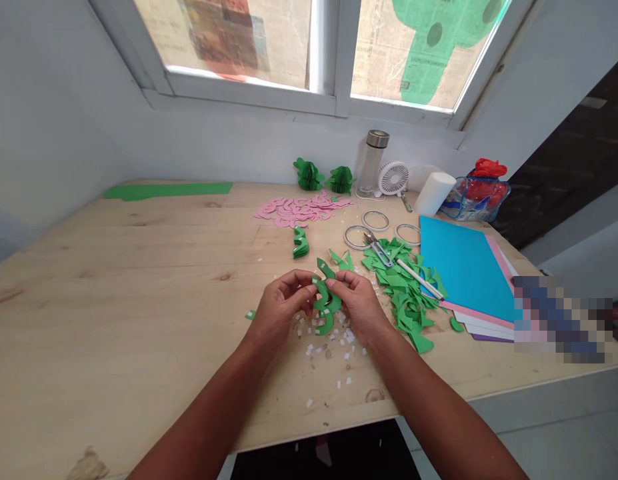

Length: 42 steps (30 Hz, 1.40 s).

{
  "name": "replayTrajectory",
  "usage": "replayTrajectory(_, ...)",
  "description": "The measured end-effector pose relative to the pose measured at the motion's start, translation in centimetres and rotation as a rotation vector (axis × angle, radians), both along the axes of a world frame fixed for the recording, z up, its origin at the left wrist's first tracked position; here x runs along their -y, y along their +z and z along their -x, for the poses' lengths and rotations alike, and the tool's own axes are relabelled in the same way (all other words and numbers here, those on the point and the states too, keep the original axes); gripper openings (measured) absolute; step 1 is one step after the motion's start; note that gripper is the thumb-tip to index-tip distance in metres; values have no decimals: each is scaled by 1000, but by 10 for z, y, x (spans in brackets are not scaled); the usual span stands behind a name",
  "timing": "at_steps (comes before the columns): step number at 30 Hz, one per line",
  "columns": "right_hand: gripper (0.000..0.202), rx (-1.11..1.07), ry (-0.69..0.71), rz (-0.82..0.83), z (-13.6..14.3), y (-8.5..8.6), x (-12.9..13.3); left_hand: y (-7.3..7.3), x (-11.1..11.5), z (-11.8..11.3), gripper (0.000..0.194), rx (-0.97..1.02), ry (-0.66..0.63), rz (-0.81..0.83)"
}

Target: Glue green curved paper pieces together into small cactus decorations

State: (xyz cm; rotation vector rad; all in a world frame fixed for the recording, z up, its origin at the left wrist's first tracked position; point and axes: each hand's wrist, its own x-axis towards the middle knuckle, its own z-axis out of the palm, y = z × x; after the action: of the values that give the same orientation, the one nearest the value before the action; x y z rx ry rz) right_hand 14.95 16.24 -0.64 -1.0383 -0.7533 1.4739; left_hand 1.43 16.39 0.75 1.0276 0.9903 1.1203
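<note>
Curved green paper cutouts [321, 303] with small white tape squares on them are held between my two hands above the table. My left hand [283, 303] pinches their left side, and my right hand [357, 300] pinches their right side. Just beyond my hands sits a small stack of wavy green paper pieces [300, 243]. A loose green piece [342, 260] lies by my right fingertips, and a small green scrap [251, 314] is left of my left hand. Tiny white squares [349, 337] are scattered under and around my hands.
Pink paper cutouts [299, 210] and two folded green paper shapes [309, 175] lie farther back. To the right are green scraps [409, 300], thread snips [379, 250], tape rolls [375, 221], a white pen [419, 279] and blue sheets [469, 267]. A bottle [372, 163] and fan [393, 179] stand near the wall.
</note>
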Motion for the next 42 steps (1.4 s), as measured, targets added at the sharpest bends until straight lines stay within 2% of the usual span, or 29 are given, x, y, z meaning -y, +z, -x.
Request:
replayTrajectory(13,25,65,25,12,0,2,1,2,-3,3,10,-24,101,-70)
replayTrajectory(25,26,136,120,-22,3,4,4,4,0,0,12,-79,236,-158)
replayTrajectory(31,32,130,169,-47,2,6,7,2,-1,0,14,-56,231,-146)
replayTrajectory(42,28,167,175,-112,0,8,7,-1,-4,1,18,34,238,-110)
